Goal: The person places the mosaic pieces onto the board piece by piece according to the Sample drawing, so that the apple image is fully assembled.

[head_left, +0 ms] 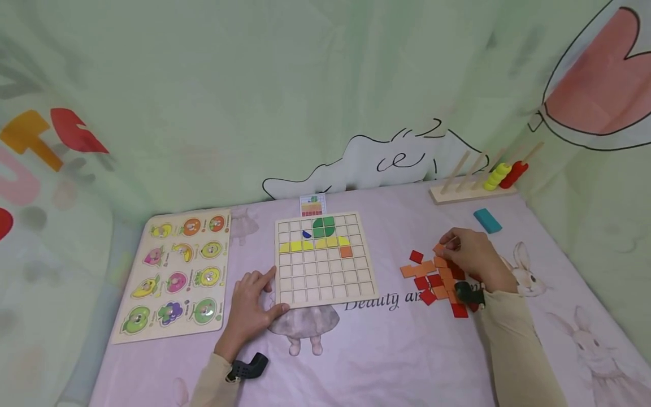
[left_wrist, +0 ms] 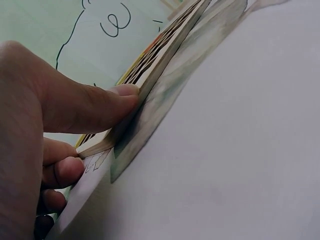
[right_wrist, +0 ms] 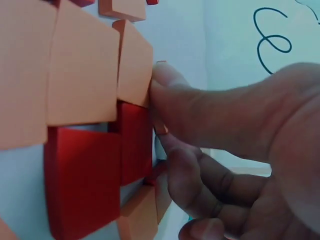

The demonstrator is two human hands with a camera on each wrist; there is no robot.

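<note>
Overhead, the head view lays out the whole pink printed tablecloth [head_left: 386, 350]: a square wooden grid board [head_left: 324, 260] near its middle, partly filled with green, yellow and one orange tile, and a loose heap of red and orange square tiles [head_left: 432, 280] toward the right edge. Only the left wrist view shows how the left hand [head_left: 250, 311] meets the board: thumb [left_wrist: 100, 102] pressed flat against its near-left corner edge, other fingers loosely curled beside it. Only the right wrist view shows the right hand [head_left: 470, 254] closely, its fingertips [right_wrist: 167, 82] pinching the edge of an orange tile [right_wrist: 134, 62] in the heap. A fruit peg puzzle [head_left: 175, 274] lies at the left edge, a teal block [head_left: 487, 220] and a wooden peg stand with rings [head_left: 478, 183] at the far right corner.
</note>
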